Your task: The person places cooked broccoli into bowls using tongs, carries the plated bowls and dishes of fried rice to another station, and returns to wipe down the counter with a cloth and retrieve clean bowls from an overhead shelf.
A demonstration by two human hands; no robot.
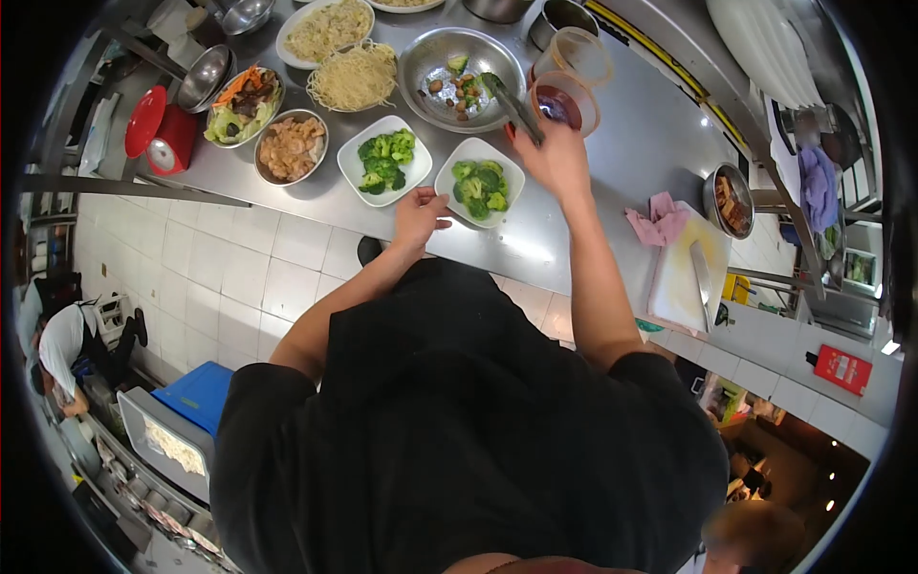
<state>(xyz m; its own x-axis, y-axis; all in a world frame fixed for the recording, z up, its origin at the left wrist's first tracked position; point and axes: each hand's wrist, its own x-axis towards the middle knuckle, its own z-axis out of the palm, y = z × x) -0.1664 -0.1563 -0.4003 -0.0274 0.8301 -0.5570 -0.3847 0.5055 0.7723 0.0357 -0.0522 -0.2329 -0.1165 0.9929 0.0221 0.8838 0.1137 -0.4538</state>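
Observation:
My right hand [553,158] is closed around a pair of tongs [521,117], whose tips reach over a metal mixing bowl [413,81]. Green pieces and small brown pieces lie in that bowl; a green piece is close to the tips, and I cannot tell whether they grip it. Fingers apart, my left hand [421,218] is at the left edge of a square white bowl [507,212] and appears to touch it. Broccoli florets [480,187] fill this bowl. A second white bowl [352,172] to its left also holds broccoli [385,158].
At the left are raw meat [292,148], vegetables [244,105], noodles [354,77] and a red scale [163,134]. Plastic containers [588,57] stand beyond my right hand. A knife [701,277] lies on a cutting board [669,287]. Another person [62,344] bends at far left.

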